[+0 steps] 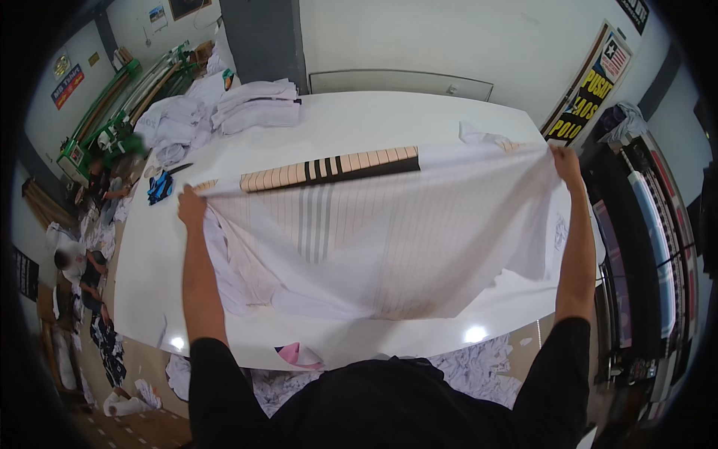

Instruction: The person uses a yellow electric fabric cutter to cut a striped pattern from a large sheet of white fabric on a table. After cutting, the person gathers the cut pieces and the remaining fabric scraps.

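Above the near edge of the white table (149, 284), the left hand (191, 208) and right hand (565, 163) each grip a corner of a white striped garment (389, 232), held spread between them. Beyond it lies a tan slatted board (329, 170). Folded white garments (254, 105) sit at the far left.

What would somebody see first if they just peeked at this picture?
First, the big white cloth stretched out in the middle, held up over the white table by the left hand and the right hand at its top corners. Behind it, a pile of white garments sits at the table's far left corner.
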`<state>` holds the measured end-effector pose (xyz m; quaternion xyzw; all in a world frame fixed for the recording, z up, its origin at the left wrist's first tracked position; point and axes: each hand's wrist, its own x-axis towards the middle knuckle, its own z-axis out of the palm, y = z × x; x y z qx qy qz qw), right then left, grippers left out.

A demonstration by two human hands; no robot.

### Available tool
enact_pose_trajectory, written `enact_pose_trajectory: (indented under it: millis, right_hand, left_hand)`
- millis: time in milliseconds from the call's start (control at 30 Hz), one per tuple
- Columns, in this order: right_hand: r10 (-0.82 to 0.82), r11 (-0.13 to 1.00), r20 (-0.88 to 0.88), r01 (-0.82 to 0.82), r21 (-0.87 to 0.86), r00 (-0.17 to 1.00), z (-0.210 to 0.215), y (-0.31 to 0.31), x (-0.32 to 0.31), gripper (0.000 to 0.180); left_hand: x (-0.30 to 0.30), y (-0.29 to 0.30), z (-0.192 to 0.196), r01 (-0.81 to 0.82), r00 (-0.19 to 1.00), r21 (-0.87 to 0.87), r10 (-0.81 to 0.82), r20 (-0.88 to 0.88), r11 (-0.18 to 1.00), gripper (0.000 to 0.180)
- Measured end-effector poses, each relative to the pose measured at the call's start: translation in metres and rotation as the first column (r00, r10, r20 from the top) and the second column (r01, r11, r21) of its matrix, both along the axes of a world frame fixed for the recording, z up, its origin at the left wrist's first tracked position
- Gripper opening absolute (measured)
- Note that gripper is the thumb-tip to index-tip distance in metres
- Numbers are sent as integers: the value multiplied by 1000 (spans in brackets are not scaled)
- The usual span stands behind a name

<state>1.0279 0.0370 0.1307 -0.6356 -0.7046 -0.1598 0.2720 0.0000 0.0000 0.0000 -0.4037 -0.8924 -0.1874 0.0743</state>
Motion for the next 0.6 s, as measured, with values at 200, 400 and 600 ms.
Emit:
enact_pose_trajectory:
  millis: [200, 400, 600]
  right_hand:
    - [-77, 879, -435, 267, 395, 897, 159, 48, 6, 35]
    - [242, 612, -222, 28, 790, 945, 294, -40, 114, 43]
    - [118, 825, -456, 169, 540, 882, 139, -117, 100, 54]
  left_hand:
    - [-31, 24, 202, 124, 957, 496, 29, -289, 860, 49]
    - [-62, -48, 313, 13, 904, 695, 289, -315, 718, 40]
    - [-137, -156, 234, 376, 804, 657, 122, -581, 653, 50]
